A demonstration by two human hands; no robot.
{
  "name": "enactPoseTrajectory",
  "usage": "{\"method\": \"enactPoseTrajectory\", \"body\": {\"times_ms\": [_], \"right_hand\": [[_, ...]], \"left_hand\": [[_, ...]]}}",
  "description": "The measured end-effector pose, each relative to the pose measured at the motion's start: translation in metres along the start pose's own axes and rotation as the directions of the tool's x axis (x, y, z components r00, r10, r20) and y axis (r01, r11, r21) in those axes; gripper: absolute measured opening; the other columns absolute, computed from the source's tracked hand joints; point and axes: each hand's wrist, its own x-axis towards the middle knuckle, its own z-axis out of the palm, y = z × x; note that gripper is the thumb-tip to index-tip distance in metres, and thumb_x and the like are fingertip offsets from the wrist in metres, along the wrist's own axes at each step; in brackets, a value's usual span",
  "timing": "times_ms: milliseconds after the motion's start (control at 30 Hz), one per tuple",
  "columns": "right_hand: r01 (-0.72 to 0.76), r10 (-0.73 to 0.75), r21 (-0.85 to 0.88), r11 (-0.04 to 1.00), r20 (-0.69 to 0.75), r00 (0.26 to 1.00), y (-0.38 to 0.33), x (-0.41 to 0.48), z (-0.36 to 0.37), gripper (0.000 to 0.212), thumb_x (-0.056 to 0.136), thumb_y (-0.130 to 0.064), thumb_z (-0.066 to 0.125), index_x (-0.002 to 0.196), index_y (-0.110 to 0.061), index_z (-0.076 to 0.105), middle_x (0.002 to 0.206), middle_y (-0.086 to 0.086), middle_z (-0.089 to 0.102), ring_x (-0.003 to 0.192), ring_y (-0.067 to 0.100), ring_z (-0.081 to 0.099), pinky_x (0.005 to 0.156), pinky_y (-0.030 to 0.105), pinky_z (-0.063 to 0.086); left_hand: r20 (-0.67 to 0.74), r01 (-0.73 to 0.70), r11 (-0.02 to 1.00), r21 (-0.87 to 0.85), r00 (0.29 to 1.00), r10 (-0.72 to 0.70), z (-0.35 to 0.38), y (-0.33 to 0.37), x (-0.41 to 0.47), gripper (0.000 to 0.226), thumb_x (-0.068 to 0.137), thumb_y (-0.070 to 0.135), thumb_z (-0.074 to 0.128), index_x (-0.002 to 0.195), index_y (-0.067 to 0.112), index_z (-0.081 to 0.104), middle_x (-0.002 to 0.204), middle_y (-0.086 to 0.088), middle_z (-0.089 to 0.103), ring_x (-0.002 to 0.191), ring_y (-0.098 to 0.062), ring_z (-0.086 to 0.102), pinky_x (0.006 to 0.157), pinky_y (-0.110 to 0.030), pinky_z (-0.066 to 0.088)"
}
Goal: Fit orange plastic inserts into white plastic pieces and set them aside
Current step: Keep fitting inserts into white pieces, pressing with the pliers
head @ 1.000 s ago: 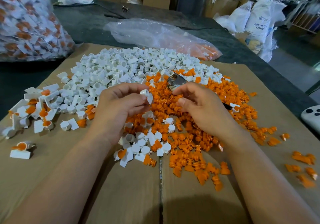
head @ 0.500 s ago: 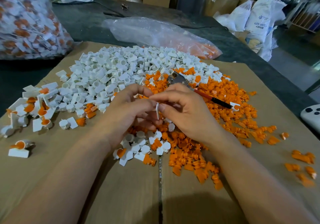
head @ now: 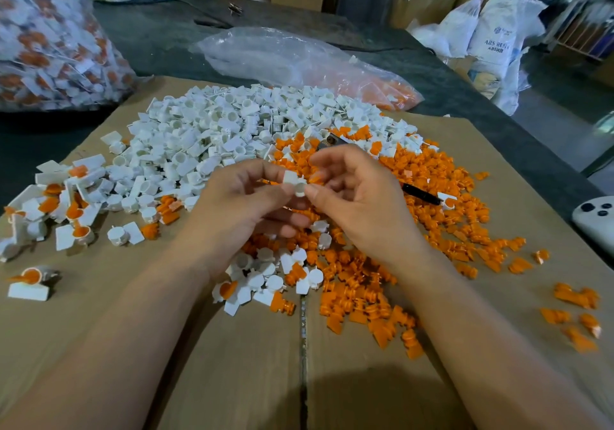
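Head view: two bare forearms are seen reaching in from the bottom edge, meeting at the middle of the frame. One small white piece [head: 294,182] is held between both hands. The left grip [head: 242,203] is narrowed on it, with thumb and forefinger closed on its left side. The right grip [head: 362,203] is narrowed on it too, its thumb tip pressed against the round cup end and the remaining fingers loosely curled. The flat tab of the piece is turned upward and the cup end is turned toward the camera.

Beyond and to the left of the grips, a broad heap of loose white pieces [head: 212,133] is spread out. Beneath and to the right of the grips, a scatter of orange inserts [head: 415,203] is laid, with a black pen [head: 420,193] lying among them just right of the right grip. Far to the left of the left grip, a cluster of assembled pieces [head: 63,207], white with orange showing, is gathered.

Everything is carried on a cardboard sheet [head: 99,313] over a dark surface [head: 159,37]. Well beyond the grips, a clear bag [head: 282,54] is lying flat.
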Motion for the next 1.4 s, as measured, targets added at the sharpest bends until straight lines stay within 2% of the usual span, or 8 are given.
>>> {"method": "enactPoseTrajectory", "body": {"times_ms": [133, 267, 467, 767, 900, 967, 1167, 1400], "right_hand": [[0.028, -0.029, -0.018, 0.999, -0.061, 0.998, 0.0, 0.0, -0.003, 0.026, 0.078, -0.011, 0.07, 0.084, -0.034, 0.06, 0.082, -0.014, 0.061, 0.076, 0.006, 0.061, 0.07, 0.021, 0.052], [0.045, -0.05, -0.084, 0.995, -0.057, 0.997, 0.001, 0.001, -0.006, 0.029, 0.082, -0.007, 0.066, 0.099, -0.029, 0.064, 0.089, -0.021, 0.058, 0.083, -0.005, 0.057, 0.075, 0.01, 0.046], [-0.017, 0.023, 0.045, 0.999, -0.121, 0.992, 0.002, 0.0, -0.006, 0.025, 0.079, -0.008, 0.07, 0.076, -0.032, 0.062, 0.074, -0.009, 0.065, 0.073, 0.014, 0.065, 0.069, 0.035, 0.057], [0.092, -0.093, -0.014, 0.996, -0.155, 0.984, 0.001, -0.002, 0.002, 0.027, 0.076, -0.008, 0.072, 0.071, -0.032, 0.061, 0.068, -0.015, 0.062, 0.063, 0.001, 0.06, 0.058, 0.014, 0.051], [0.121, -0.134, -0.085, 0.989, -0.182, 0.974, 0.002, -0.003, 0.003, 0.013, 0.076, -0.007, 0.072, 0.075, -0.018, 0.066, 0.068, -0.016, 0.06, 0.064, 0.001, 0.06, 0.057, 0.009, 0.047], [0.138, -0.156, -0.104, 0.985, -0.184, 0.971, 0.002, -0.003, 0.004, 0.009, 0.076, -0.006, 0.072, 0.08, -0.013, 0.068, 0.07, -0.018, 0.06, 0.067, 0.0, 0.06, 0.059, 0.008, 0.047], [0.208, -0.22, -0.117, 0.971, -0.095, 0.971, 0.004, -0.002, 0.0, 0.033, 0.074, -0.009, 0.071, 0.105, -0.017, 0.064, 0.079, -0.013, 0.06, 0.077, 0.001, 0.061, 0.07, 0.013, 0.051], [0.273, -0.294, -0.187, 0.944, -0.091, 0.952, 0.004, -0.001, -0.001, 0.025, 0.073, -0.011, 0.071, 0.098, -0.007, 0.07, 0.081, -0.006, 0.061, 0.078, 0.009, 0.06, 0.069, 0.017, 0.051]], "left_hand": [[-0.038, 0.004, 1.0, 0.021, 0.999, -0.004, 0.0, 0.0, 0.001, 0.012, 0.086, 0.006, 0.056, 0.076, 0.009, 0.062, 0.071, -0.01, 0.072, 0.058, -0.02, 0.069, 0.05, -0.023, 0.055], [-0.113, -0.041, 0.998, 0.049, 0.992, 0.047, -0.001, -0.002, 0.002, 0.02, 0.079, 0.003, 0.064, 0.064, 0.015, 0.07, 0.062, -0.007, 0.068, 0.058, -0.019, 0.068, 0.051, -0.026, 0.054], [-0.165, -0.037, 0.999, 0.023, 0.986, 0.04, -0.002, -0.003, 0.004, 0.016, 0.079, -0.005, 0.063, 0.069, 0.006, 0.06, 0.056, -0.007, 0.066, 0.052, -0.017, 0.066, 0.047, -0.023, 0.054], [-0.134, -0.078, 0.996, 0.052, 0.987, 0.084, 0.001, -0.004, 0.004, 0.013, 0.078, -0.006, 0.065, 0.07, 0.003, 0.059, 0.057, -0.009, 0.068, 0.053, -0.017, 0.068, 0.046, -0.021, 0.052], [-0.079, -0.112, 0.99, 0.087, 0.99, 0.119, 0.004, -0.002, 0.001, 0.01, 0.073, -0.003, 0.067, 0.071, 0.003, 0.06, 0.056, -0.01, 0.067, 0.052, -0.015, 0.067, 0.048, -0.02, 0.053], [-0.082, -0.118, 0.989, 0.088, 0.989, 0.126, 0.004, -0.002, 0.001, 0.011, 0.073, -0.003, 0.067, 0.07, 0.004, 0.059, 0.057, -0.012, 0.067, 0.052, -0.015, 0.067, 0.049, -0.022, 0.054], [-0.121, -0.118, 0.991, 0.067, 0.985, 0.125, 0.002, 0.0, -0.001, 0.015, 0.074, -0.003, 0.066, 0.068, 0.008, 0.059, 0.053, -0.007, 0.066, 0.051, -0.018, 0.065, 0.046, -0.022, 0.052], [-0.108, -0.112, 0.992, 0.062, 0.987, 0.118, 0.002, 0.002, -0.002, 0.013, 0.074, -0.006, 0.066, 0.07, 0.004, 0.059, 0.052, -0.008, 0.065, 0.049, -0.016, 0.065, 0.046, -0.022, 0.053]]}}
